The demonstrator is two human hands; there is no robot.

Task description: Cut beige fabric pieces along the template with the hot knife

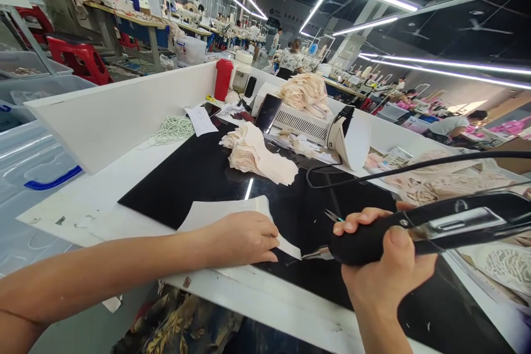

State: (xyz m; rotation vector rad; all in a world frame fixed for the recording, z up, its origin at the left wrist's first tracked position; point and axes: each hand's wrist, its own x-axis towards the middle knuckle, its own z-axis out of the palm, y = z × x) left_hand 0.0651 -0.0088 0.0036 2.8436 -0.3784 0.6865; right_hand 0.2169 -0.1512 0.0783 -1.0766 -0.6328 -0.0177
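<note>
A white piece of fabric or sheet [219,209] with a curved edge lies on the black board [166,199] in front of me. My left hand [246,235] rests palm down on it, fingers stretched out and thumb apart. My right hand [390,254] is wrapped around a black handheld power tool [360,240] with a cable. Its pointed metal tip is at the right corner of the white piece; I cannot tell whether it touches. Small scissors or snips [333,215] lie just beyond my right fingers. Farther back sits a stack of pale pink fabric pieces [261,155].
Low white panels [136,116] border the table. At the back stand a red bottle [224,78], a propped phone [269,112], a white slotted box [301,124] and a white lamp-like cone [352,138]. The tool's black cable [415,166] arches over the right side. Green cord [173,130] lies left.
</note>
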